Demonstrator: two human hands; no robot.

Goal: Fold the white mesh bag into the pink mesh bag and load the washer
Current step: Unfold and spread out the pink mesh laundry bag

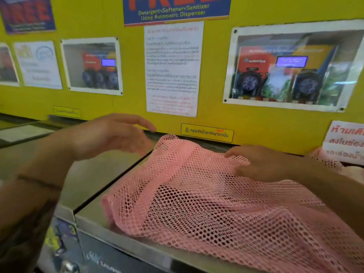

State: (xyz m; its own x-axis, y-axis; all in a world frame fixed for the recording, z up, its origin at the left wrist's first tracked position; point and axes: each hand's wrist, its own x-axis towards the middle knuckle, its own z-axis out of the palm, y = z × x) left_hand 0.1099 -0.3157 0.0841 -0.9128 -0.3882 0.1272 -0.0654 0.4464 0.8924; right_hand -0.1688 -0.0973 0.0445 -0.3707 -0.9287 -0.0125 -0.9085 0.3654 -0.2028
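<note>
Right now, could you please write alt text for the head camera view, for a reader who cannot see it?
A pink mesh bag lies spread on a metal washer top; the right hand rests on it, fingers curled into the mesh, while the left hand hovers open beside it. Behind is a yellow wall with posted notices.

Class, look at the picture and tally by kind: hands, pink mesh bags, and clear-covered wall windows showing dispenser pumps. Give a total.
Hands: 2, left hand and right hand
Pink mesh bag: 1
Pump windows: 2
Total: 5
</note>
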